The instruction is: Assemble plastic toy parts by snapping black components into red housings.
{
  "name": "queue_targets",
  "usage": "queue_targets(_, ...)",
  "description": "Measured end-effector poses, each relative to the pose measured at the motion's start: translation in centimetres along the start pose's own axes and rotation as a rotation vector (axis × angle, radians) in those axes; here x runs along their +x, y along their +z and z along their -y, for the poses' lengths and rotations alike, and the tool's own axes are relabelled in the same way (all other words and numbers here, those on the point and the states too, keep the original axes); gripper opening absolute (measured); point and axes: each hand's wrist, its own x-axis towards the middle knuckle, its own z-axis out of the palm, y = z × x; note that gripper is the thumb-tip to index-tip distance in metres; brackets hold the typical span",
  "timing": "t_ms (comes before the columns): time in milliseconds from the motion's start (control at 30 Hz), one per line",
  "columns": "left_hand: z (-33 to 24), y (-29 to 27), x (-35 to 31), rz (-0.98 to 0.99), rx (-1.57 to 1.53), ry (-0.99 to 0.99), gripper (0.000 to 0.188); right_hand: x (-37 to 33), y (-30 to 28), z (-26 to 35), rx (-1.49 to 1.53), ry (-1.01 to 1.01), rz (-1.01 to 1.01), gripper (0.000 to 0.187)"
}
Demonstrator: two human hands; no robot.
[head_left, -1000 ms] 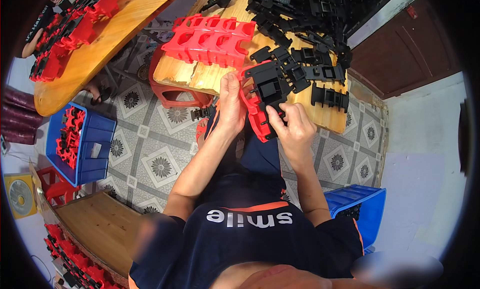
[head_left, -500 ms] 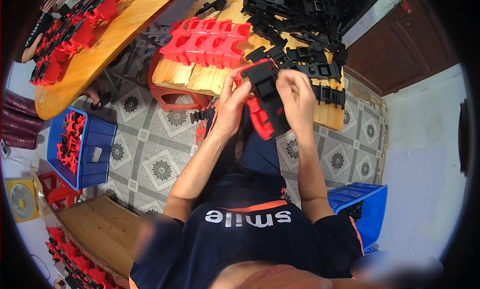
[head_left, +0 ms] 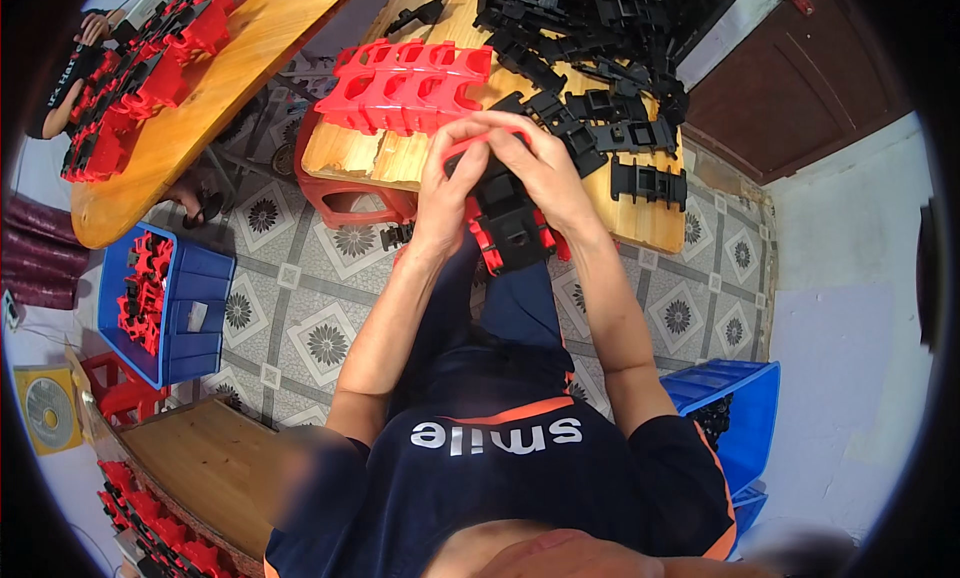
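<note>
Both my hands are closed round one red-and-black plastic part [head_left: 515,236], held over my lap at the near edge of the wooden table [head_left: 350,164]. A black plastic piece lies over the red body, which shows along its sides. My left hand [head_left: 452,183] grips the far left, its thumb on the top. My right hand [head_left: 545,178] wraps the far right, its thumb also pressing near the far end. The fingers hide that end. Beyond my hands, red plastic shells [head_left: 400,88] stand in rows on the table. To their right lie loose black plastic pieces [head_left: 632,136].
A blue crate [head_left: 190,308] with red-and-black parts stands at left, another blue crate [head_left: 745,418] at right. A red stool [head_left: 345,203] is under the table. Red-and-black assemblies [head_left: 150,78] line the left table, where another person [head_left: 62,98] sits. A brown door [head_left: 800,88] is at right.
The part has turned more upright and square to me. My right hand has shifted from its right side to its far end, and both thumbs now press there.
</note>
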Motion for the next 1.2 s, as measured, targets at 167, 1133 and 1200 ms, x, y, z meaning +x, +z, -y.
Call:
queue_targets(167, 0.3, -0.6, 1.2, -0.109, 0.072, 0.054, 0.022, 2.3, -0.4, 0.5, -0.034, 0.065, 0.122, 0.051)
queue_targets(1133, -11.8, -9.3, 2.0, 0.149, 0.165, 0.182, 0.057, 2.5, 3.7, 2.1, 0.118, -0.087, 0.16, 0.069)
queue_targets(1200, -11.5, -8.9, 1.8, 0.08, 0.18, 0.195, 0.051, 2.3, 3.9, 1.8, 0.103, -0.118, 0.134, 0.069)
